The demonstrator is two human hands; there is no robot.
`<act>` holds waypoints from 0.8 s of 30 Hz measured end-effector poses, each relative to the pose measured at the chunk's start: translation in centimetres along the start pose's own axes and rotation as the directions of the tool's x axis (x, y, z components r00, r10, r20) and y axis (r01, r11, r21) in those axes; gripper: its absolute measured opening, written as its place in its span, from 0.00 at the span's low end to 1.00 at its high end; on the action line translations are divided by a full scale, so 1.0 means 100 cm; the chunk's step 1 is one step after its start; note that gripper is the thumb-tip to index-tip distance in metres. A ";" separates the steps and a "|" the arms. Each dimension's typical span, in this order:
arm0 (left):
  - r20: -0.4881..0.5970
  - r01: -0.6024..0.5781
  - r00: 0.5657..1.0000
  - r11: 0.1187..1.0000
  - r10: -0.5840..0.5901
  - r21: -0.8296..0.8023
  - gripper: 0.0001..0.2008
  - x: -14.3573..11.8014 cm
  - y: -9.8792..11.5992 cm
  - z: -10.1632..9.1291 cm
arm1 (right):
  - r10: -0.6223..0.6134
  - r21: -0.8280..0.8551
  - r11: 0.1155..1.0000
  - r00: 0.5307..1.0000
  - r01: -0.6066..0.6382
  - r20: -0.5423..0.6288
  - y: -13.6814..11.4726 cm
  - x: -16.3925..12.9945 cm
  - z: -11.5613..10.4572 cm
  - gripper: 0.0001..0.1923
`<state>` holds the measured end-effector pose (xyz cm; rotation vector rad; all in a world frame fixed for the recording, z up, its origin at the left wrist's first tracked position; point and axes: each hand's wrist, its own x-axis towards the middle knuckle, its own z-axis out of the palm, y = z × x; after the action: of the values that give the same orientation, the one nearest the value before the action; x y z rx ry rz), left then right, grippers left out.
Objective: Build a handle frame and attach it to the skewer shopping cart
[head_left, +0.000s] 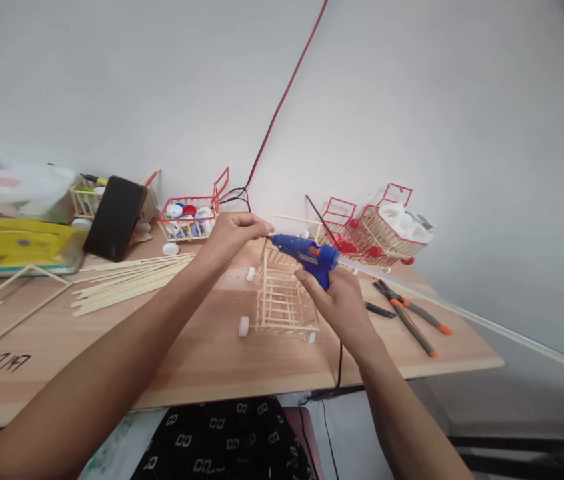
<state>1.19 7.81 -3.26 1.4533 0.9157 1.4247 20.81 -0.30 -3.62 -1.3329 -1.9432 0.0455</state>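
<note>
A small cart of pale wooden sticks (pixel 282 300) with white cap wheels stands on the wooden table (pixel 202 360). My right hand (pixel 337 300) grips a blue glue gun (pixel 307 255), its nozzle pointing left at the cart's top rim. My left hand (pixel 232 237) pinches a thin stick right at the nozzle tip, above the cart's upper left corner.
A bundle of loose sticks (pixel 127 280) lies to the left. Behind it stand a black phone (pixel 115 217), a red-rimmed stick basket of bottle caps (pixel 189 219) and a yellow box (pixel 12 247). Red-framed carts (pixel 377 230) and orange-handled pliers (pixel 409 317) sit to the right.
</note>
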 end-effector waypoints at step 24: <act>-0.014 0.007 1.000 1.000 -0.006 0.027 0.08 -0.001 0.000 -0.001 | 0.093 0.029 0.995 0.995 -0.094 0.042 0.000 -0.011 -0.010 0.19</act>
<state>1.12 7.72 -3.28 1.4608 0.9505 1.4239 21.55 -1.56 -3.49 -1.4116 -1.9051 0.1489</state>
